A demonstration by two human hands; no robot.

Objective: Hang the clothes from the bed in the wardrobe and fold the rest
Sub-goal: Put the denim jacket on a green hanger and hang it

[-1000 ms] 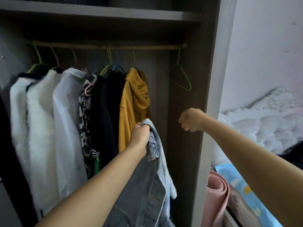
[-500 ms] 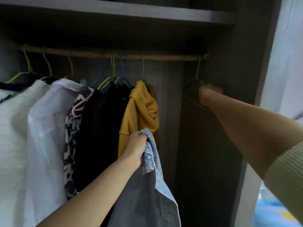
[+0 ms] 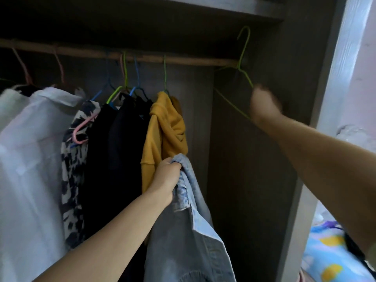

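Note:
My left hand [image 3: 166,180] grips a light blue denim garment [image 3: 189,237] by its top edge, and it hangs in front of the open wardrobe. My right hand [image 3: 264,104], blurred, holds an empty green wire hanger [image 3: 243,55] at its lower right corner. The hanger's hook stands above the right end of the wooden rail [image 3: 183,61], lifted off it. Hung clothes fill the rail's left part: a yellow hoodie [image 3: 164,135], black garments [image 3: 118,155], a black-and-white patterned piece [image 3: 73,180] and white tops [image 3: 30,159].
A shelf [image 3: 234,7] runs above the rail. The wardrobe's side panel [image 3: 317,119] stands at the right, with bedding [image 3: 329,255] in blue and yellow beyond it. The wardrobe's right third [image 3: 244,180] holds no hung clothes.
My right hand reached up from waist height to the green hanger, took hold and lifted its hook above the rail. My left hand kept holding the denim.

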